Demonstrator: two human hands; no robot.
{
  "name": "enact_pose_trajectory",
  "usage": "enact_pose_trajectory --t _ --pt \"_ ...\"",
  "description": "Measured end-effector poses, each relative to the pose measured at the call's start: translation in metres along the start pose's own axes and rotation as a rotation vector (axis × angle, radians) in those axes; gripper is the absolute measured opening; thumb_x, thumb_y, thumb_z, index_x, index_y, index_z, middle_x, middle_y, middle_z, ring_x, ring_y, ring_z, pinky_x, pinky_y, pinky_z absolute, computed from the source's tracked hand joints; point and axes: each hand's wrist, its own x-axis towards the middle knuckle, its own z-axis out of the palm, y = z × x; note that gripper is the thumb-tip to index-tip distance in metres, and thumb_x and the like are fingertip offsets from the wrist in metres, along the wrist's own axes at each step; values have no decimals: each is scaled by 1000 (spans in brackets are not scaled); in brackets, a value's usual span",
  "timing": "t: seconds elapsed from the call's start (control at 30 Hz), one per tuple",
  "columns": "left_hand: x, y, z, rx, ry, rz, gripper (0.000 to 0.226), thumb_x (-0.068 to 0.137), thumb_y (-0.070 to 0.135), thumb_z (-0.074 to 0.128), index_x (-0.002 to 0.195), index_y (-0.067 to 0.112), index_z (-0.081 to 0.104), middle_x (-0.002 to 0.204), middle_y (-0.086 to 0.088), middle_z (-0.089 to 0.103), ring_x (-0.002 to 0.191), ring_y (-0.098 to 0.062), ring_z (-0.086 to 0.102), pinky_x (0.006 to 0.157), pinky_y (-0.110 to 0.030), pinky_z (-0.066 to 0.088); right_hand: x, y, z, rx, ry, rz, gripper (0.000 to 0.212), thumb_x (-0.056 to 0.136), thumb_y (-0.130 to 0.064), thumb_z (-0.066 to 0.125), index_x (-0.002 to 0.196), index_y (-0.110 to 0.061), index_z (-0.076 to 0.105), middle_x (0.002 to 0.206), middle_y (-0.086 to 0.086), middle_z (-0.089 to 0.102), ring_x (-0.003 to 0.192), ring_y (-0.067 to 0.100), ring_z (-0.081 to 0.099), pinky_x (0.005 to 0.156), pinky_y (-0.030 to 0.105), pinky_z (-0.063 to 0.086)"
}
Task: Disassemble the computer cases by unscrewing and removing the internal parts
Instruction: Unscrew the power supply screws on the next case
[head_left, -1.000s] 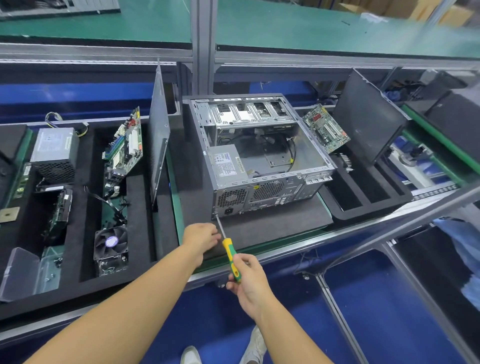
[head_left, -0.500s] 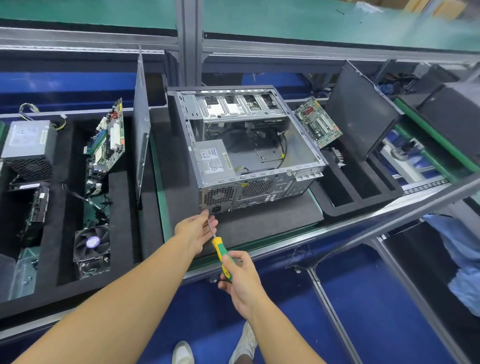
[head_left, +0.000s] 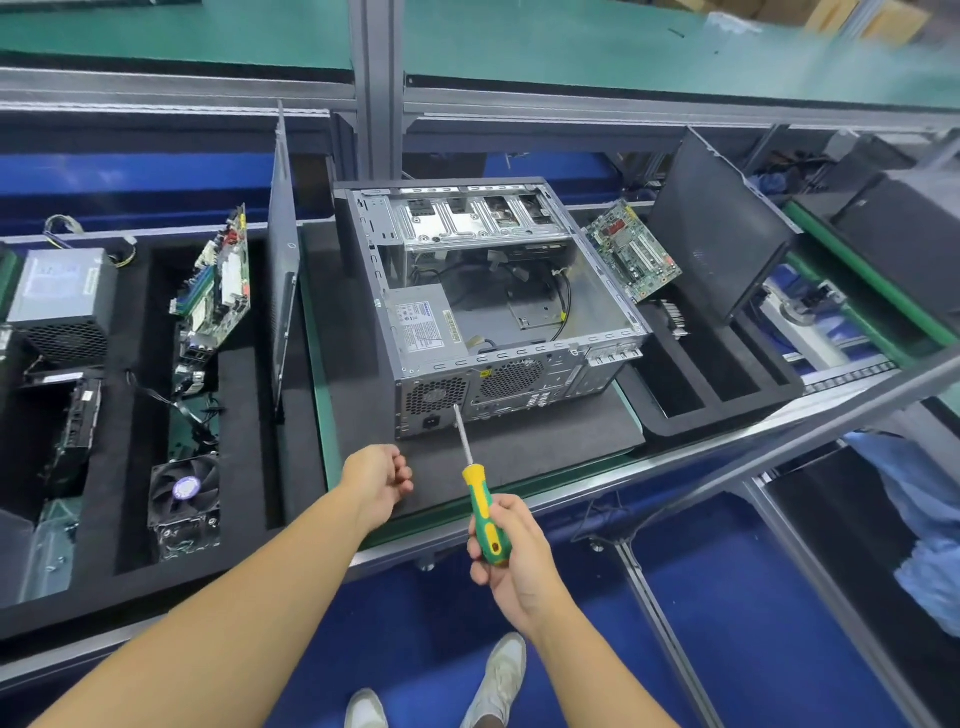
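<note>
Computer case (head_left: 519, 379) on black mat (head_left: 519, 457), green-edged bench (head_left: 316, 374); blue floor (head_left: 753, 649) below.

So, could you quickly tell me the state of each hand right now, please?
Left hand: closed, fingers curled, nothing visible in it.
Right hand: closed, holding the screwdriver.

At centre the case (head_left: 493, 312) sits on a mat (head_left: 545, 452), a supply (head_left: 423, 325) in its lower-left corner. Left of it stands a panel (head_left: 283, 249), then the left tray (head_left: 130, 467) with a left board (head_left: 218, 291) and fan (head_left: 183, 499). The right tray (head_left: 727, 410) holds a right board (head_left: 636, 252). Below, a screwdriver (head_left: 478, 493) points up at the case.
</note>
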Motion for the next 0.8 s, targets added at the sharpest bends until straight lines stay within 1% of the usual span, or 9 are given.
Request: enact_pose_trajectory --t 0.1,0.17,0.2,0.27,0.33,0.4,0.5,0.6,0.8 --pt "-9 10 -5 -36 -100 -52 17 83 -1 34 76 11 43 67 -5 39 55 -18 35 50 -28 32 -1 -7 8 -14 -47 -12 9 91 -12 54 95 -20 55 87 9 61 61 18 49 42 25 29" --pt "-13 17 -10 -40 -158 -64 11 84 7 42 76 10 48 67 -4 40 54 -17 37 48 -26 33 -2 -11 17 -38 -75 -22 17 94 -8 49 91 -24 55 91 10 65 59 17 46 41 23 27" --pt "-15 21 -12 -29 -186 -68 11 85 10 43 78 9 52 67 -3 41 54 -16 38 48 -26 34 -3 -13 21 -49 -82 -32 20 96 -7 46 91 -24 55 91 11 66 57 17 45 41 22 26" --pt "-17 24 -15 -25 -225 -78 17 88 15 44 82 6 58 68 -4 44 54 -16 40 46 -26 37 -4 -14 30 -71 -78 -63 20 97 -5 44 101 -20 57 91 12 65 56 17 43 40 22 25" --pt "-20 26 -17 -40 -229 -73 22 93 16 43 84 6 60 69 -4 45 55 -16 42 44 -25 40 -5 -14 37 -79 -58 -90 28 97 -5 44 114 -18 63 90 10 63 55 15 41 40 22 24" --pt "-22 27 -16 -61 -215 -59 25 96 16 43 83 6 62 70 -4 47 56 -16 44 47 -26 43 -5 -15 43 -60 -28 -99 32 99 -5 44 119 -17 66 88 9 63 53 14 40 38 21 24" --pt "-27 28 -10 -82 -230 -31 29 99 15 42 90 2 66 70 -5 51 60 -17 48 55 -28 45 -5 -18 48 -47 -2 -115 28 102 -8 47 121 -17 66 85 8 62 52 12 39 37 21 24" --pt "-33 29 -4 -114 -307 -6 31 101 16 42 96 -1 68 70 -6 54 64 -17 51 60 -28 47 -7 -18 51 -57 1 -118 27 102 -10 49 118 -19 68 85 8 62 52 12 39 37 21 25" --pt "-41 30 4 -200 -392 22 30 100 22 51 93 2 71 68 -4 62 65 -15 60 60 -27 55 -11 -15 56 -35 21 -114 29 102 -11 49 112 -25 72 84 7 63 51 12 40 37 20 25"
